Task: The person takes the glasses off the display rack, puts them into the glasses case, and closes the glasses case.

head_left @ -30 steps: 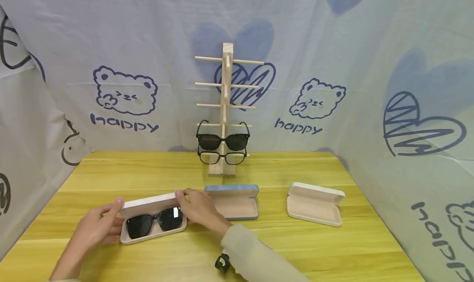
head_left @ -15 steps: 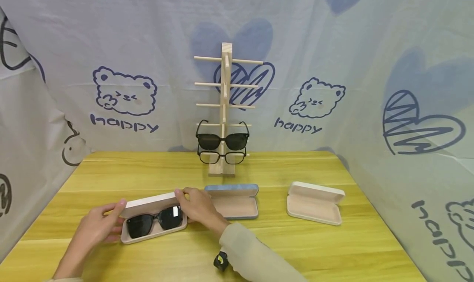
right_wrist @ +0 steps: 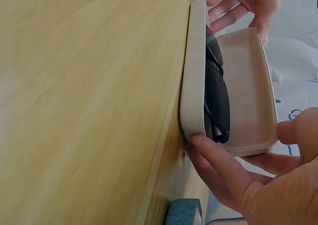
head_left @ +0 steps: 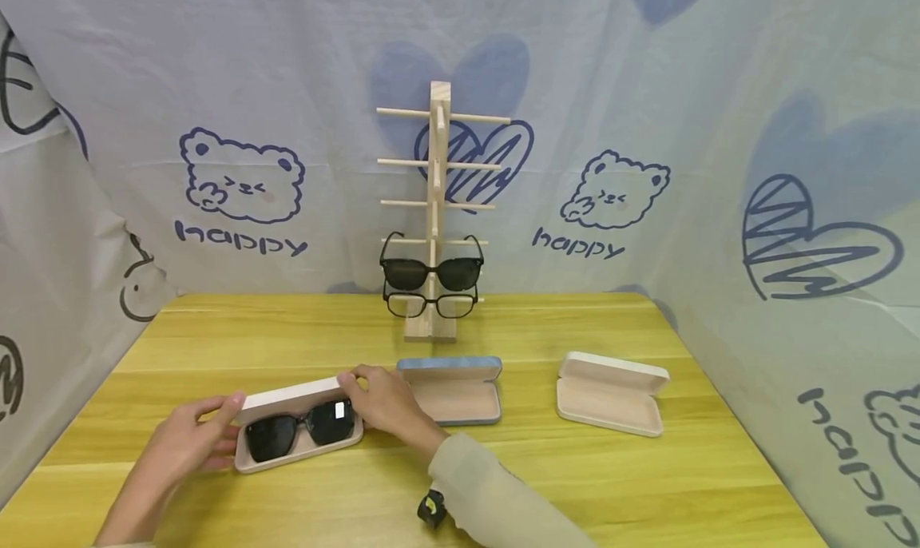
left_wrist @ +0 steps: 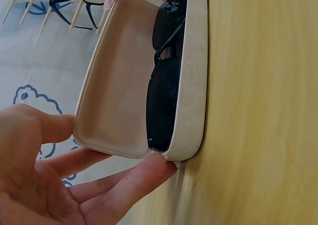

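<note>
A pale eyeglass case (head_left: 287, 396) stands open at the left of the table, its lid tilted up at the back. Folded black sunglasses (head_left: 332, 422) lie in its base, lenses facing the front. My left hand (head_left: 183, 444) holds the case's left end; in the left wrist view the thumb is at the lid's edge and fingertips (left_wrist: 156, 166) touch the base corner. At the other end my right hand (head_left: 388, 403) grips likewise, thumb on the lid rim and fingers (right_wrist: 218, 158) against the base corner in the right wrist view.
A blue case (head_left: 449, 414) and a white case (head_left: 609, 412) stand open to the right. Behind them rises a wooden rack (head_left: 438, 156) bearing black sunglasses (head_left: 406, 275) and clear-lens glasses (head_left: 456, 316). A small black object (head_left: 432, 508) is beside the right sleeve. Printed cloth (head_left: 345, 204) encloses the table.
My left hand has shifted slightly to the right, and the left end of the lid is a touch lower. The right hand stays nearly still; the sunglasses remain in the case.
</note>
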Demonstrator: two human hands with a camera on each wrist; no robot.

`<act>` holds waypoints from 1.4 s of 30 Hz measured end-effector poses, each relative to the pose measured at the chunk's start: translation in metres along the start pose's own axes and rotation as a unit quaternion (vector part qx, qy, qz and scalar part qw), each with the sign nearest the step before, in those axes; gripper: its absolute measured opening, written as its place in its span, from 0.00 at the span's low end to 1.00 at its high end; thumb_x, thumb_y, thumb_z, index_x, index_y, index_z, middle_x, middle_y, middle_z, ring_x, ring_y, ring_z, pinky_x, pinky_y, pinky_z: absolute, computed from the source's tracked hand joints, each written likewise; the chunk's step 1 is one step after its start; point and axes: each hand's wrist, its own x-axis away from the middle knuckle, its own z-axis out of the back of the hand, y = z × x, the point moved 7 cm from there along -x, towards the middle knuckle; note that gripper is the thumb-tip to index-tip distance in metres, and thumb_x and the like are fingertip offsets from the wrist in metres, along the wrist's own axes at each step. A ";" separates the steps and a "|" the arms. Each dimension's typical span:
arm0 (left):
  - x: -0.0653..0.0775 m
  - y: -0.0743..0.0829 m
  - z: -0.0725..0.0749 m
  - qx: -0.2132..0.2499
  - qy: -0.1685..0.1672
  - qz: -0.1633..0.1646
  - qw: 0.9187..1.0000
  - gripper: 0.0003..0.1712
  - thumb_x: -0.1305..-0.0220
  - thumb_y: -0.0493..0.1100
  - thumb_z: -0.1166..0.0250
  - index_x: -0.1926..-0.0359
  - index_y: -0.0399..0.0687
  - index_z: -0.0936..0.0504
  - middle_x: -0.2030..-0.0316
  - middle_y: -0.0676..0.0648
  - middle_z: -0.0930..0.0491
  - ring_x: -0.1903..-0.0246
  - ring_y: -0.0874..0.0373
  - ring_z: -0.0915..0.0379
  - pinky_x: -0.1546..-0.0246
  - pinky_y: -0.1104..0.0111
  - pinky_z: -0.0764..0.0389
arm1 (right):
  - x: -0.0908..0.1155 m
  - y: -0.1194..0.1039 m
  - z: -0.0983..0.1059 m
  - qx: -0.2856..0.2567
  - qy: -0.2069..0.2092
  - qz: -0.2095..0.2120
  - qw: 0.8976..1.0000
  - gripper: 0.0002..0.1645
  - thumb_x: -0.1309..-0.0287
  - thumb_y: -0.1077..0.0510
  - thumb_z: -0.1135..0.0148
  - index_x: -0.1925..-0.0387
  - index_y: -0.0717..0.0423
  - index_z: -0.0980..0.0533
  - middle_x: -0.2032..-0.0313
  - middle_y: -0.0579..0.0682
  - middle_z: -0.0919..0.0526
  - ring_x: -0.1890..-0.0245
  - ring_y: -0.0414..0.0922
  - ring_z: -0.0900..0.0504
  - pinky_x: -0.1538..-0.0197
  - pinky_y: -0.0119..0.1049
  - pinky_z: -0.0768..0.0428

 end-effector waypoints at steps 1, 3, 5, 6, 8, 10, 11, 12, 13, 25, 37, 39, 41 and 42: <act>0.000 0.000 0.000 0.002 -0.001 -0.001 1.000 0.53 0.21 0.67 0.54 0.26 0.18 0.48 0.44 0.20 0.22 0.56 0.46 0.11 0.60 0.61 0.09 | 0.000 0.000 0.000 -0.002 -0.004 0.000 1.000 0.29 0.23 0.37 0.51 0.37 0.49 0.19 0.89 0.41 0.34 0.88 0.37 0.37 0.58 0.30 0.26; 0.001 0.000 -0.001 0.007 -0.003 0.000 1.000 0.53 0.21 0.66 0.53 0.25 0.18 0.48 0.44 0.20 0.22 0.55 0.46 0.11 0.59 0.61 0.10 | 0.002 0.000 0.000 -0.005 -0.011 0.003 1.000 0.28 0.23 0.38 0.50 0.37 0.49 0.19 0.86 0.43 0.31 0.86 0.38 0.35 0.61 0.31 0.27; 0.002 0.001 -0.001 0.010 -0.006 0.001 1.000 0.52 0.21 0.65 0.53 0.25 0.19 0.48 0.44 0.19 0.23 0.54 0.45 0.11 0.58 0.61 0.10 | 0.003 0.000 0.001 -0.005 -0.015 0.007 1.000 0.26 0.23 0.39 0.48 0.38 0.49 0.19 0.81 0.43 0.26 0.83 0.37 0.32 0.63 0.30 0.28; 0.003 0.001 -0.001 0.012 -0.007 0.000 1.000 0.51 0.21 0.65 0.52 0.25 0.19 0.48 0.44 0.19 0.23 0.54 0.45 0.12 0.58 0.61 0.10 | 0.003 0.000 0.002 -0.008 -0.020 0.007 1.000 0.26 0.23 0.39 0.48 0.39 0.49 0.19 0.81 0.43 0.24 0.83 0.37 0.31 0.66 0.29 0.28; 0.003 0.001 -0.002 0.016 -0.011 0.000 1.000 0.50 0.20 0.63 0.52 0.25 0.19 0.49 0.44 0.19 0.22 0.53 0.44 0.12 0.57 0.61 0.10 | 0.004 0.000 0.002 -0.019 -0.031 0.004 0.999 0.24 0.24 0.40 0.46 0.41 0.49 0.18 0.78 0.45 0.19 0.81 0.37 0.27 0.70 0.28 0.28; 0.003 0.000 -0.002 0.021 -0.015 -0.001 1.000 0.47 0.19 0.60 0.52 0.25 0.19 0.49 0.45 0.19 0.22 0.54 0.44 0.12 0.56 0.61 0.10 | 0.004 0.001 0.001 -0.028 -0.041 0.004 0.999 0.23 0.24 0.40 0.45 0.43 0.49 0.18 0.76 0.47 0.16 0.80 0.36 0.23 0.72 0.28 0.27; 0.003 0.000 -0.001 0.025 -0.017 -0.001 1.000 0.47 0.19 0.59 0.52 0.25 0.19 0.48 0.45 0.19 0.22 0.54 0.44 0.11 0.56 0.61 0.10 | 0.004 0.001 0.001 -0.034 -0.048 0.003 0.998 0.22 0.24 0.41 0.45 0.43 0.49 0.19 0.78 0.48 0.16 0.82 0.37 0.23 0.75 0.28 0.28; 0.002 -0.001 -0.001 0.030 -0.019 0.001 0.999 0.46 0.19 0.58 0.51 0.25 0.18 0.48 0.46 0.19 0.21 0.54 0.45 0.11 0.56 0.61 0.10 | 0.004 0.002 0.001 -0.036 -0.052 0.004 0.998 0.21 0.25 0.41 0.45 0.44 0.48 0.19 0.78 0.48 0.16 0.82 0.37 0.22 0.76 0.28 0.28; 0.002 -0.001 -0.001 0.035 -0.022 0.003 0.999 0.46 0.19 0.57 0.50 0.25 0.18 0.48 0.46 0.19 0.21 0.55 0.46 0.11 0.56 0.60 0.10 | 0.005 0.002 0.001 -0.038 -0.056 0.005 0.998 0.21 0.25 0.41 0.44 0.45 0.48 0.19 0.77 0.49 0.15 0.82 0.38 0.22 0.76 0.28 0.28; 0.004 -0.005 0.001 0.058 -0.045 0.002 0.997 0.38 0.22 0.52 0.42 0.29 0.21 0.36 0.47 0.25 0.17 0.55 0.49 0.11 0.56 0.60 0.10 | 0.008 0.006 0.001 -0.047 -0.085 0.006 0.995 0.17 0.27 0.43 0.39 0.45 0.46 0.20 0.71 0.46 0.12 0.76 0.36 0.18 0.69 0.30 0.23; 0.007 -0.006 -0.001 0.081 -0.057 -0.006 0.995 0.32 0.25 0.44 0.37 0.31 0.25 0.30 0.47 0.30 0.15 0.55 0.53 0.12 0.55 0.61 0.10 | 0.007 0.011 0.002 -0.015 -0.077 0.033 0.996 0.15 0.30 0.42 0.36 0.48 0.42 0.19 0.62 0.42 0.11 0.60 0.34 0.18 0.28 0.48 0.26; 0.007 -0.006 -0.001 0.081 -0.058 -0.008 0.995 0.32 0.25 0.44 0.37 0.31 0.25 0.31 0.47 0.31 0.15 0.55 0.53 0.12 0.54 0.61 0.10 | 0.007 0.011 0.002 -0.015 -0.074 0.035 0.997 0.15 0.30 0.42 0.36 0.48 0.42 0.19 0.61 0.42 0.11 0.58 0.35 0.17 0.26 0.49 0.29; 0.007 -0.007 0.000 0.074 -0.058 -0.011 0.995 0.33 0.25 0.45 0.36 0.31 0.25 0.31 0.46 0.31 0.16 0.54 0.53 0.13 0.54 0.61 0.10 | 0.007 0.012 0.002 -0.018 -0.074 0.036 0.996 0.15 0.30 0.42 0.35 0.48 0.42 0.19 0.60 0.43 0.10 0.56 0.36 0.18 0.33 0.44 0.23; 0.008 -0.008 0.000 0.073 -0.057 -0.011 0.996 0.34 0.25 0.46 0.36 0.31 0.25 0.31 0.46 0.32 0.16 0.54 0.53 0.13 0.54 0.61 0.10 | 0.007 0.012 0.002 -0.019 -0.075 0.036 0.996 0.15 0.31 0.42 0.35 0.49 0.42 0.19 0.60 0.43 0.10 0.55 0.37 0.18 0.37 0.41 0.21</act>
